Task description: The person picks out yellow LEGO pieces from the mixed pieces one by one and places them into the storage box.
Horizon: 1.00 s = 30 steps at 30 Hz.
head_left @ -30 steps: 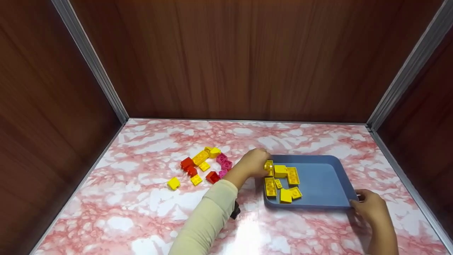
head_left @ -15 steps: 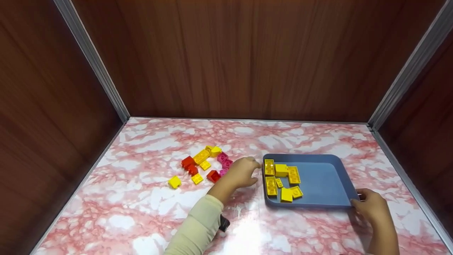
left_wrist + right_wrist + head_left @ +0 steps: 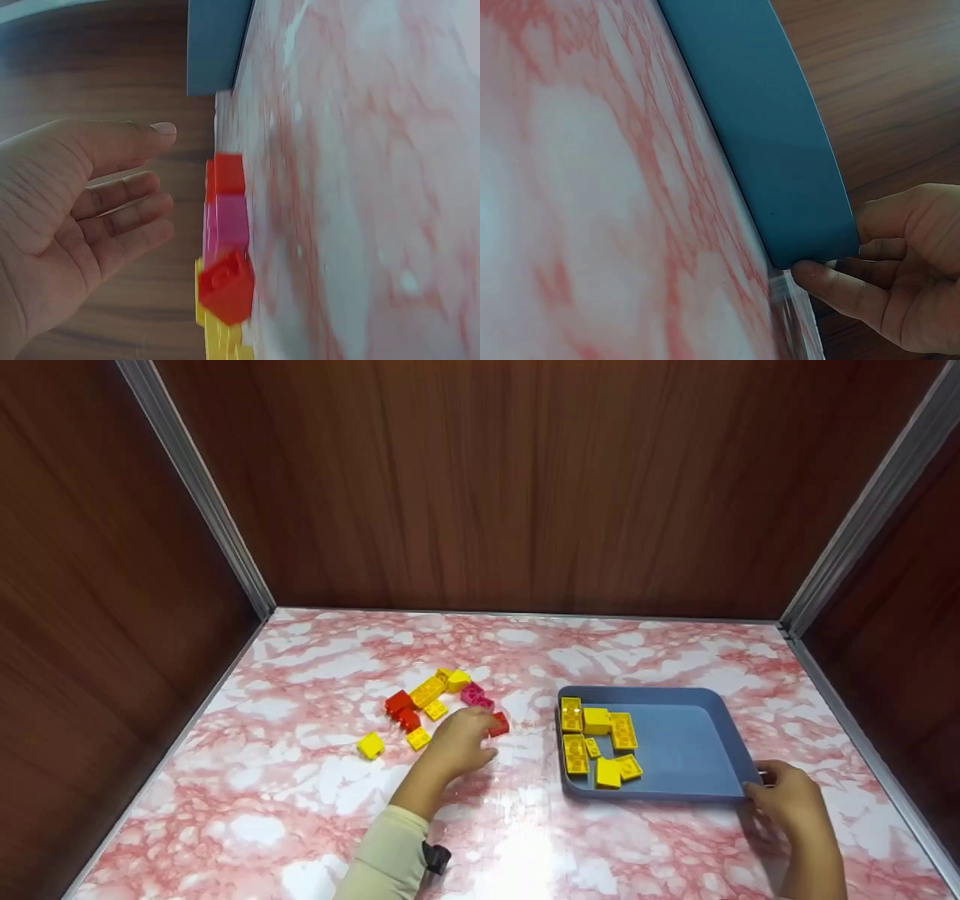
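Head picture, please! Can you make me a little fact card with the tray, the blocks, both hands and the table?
Container: blue-grey tray, on the table
Inside it: seven yellow blocks, toward its left side
Outside it: loose red blocks, pink blocks and more yellow ones
Left hand: close to the loose blocks, holding nothing
Right hand: holds the tray's near right corner
Table: pink-and-white marble pattern

Wood-grained panels (image 3: 517, 487) (metal-edged) make this a tabletop booth (image 3: 112, 607).
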Each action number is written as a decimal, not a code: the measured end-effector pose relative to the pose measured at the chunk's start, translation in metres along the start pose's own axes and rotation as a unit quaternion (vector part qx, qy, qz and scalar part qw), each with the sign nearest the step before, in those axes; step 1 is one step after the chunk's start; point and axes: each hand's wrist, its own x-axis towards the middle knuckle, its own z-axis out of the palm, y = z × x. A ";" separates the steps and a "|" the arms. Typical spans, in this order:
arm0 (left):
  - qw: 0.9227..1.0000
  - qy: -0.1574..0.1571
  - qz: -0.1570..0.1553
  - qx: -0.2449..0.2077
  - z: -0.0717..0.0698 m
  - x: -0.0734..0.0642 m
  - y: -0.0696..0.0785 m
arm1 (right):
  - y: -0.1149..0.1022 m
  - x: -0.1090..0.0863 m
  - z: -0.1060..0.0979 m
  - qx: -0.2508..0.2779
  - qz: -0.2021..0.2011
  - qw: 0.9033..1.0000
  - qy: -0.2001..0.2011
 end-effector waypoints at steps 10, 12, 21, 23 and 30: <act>0.995 0.066 -0.067 -0.022 -0.012 -0.033 -0.026 | 0.000 0.001 0.000 -0.002 0.011 1.000 -0.002; 0.993 0.081 -0.079 -0.019 -0.013 -0.041 -0.033 | 0.000 0.001 0.000 -0.002 0.009 1.000 -0.002; 0.981 0.143 -0.134 -0.001 -0.019 -0.067 -0.061 | 0.001 0.002 0.001 -0.001 0.010 1.000 0.002; 0.976 0.154 -0.151 0.006 -0.022 -0.071 -0.067 | 0.001 0.002 0.001 0.001 0.013 1.000 0.000; 0.959 0.106 -0.260 0.031 -0.038 -0.085 -0.081 | 0.000 0.001 -0.001 -0.001 0.003 1.000 -0.002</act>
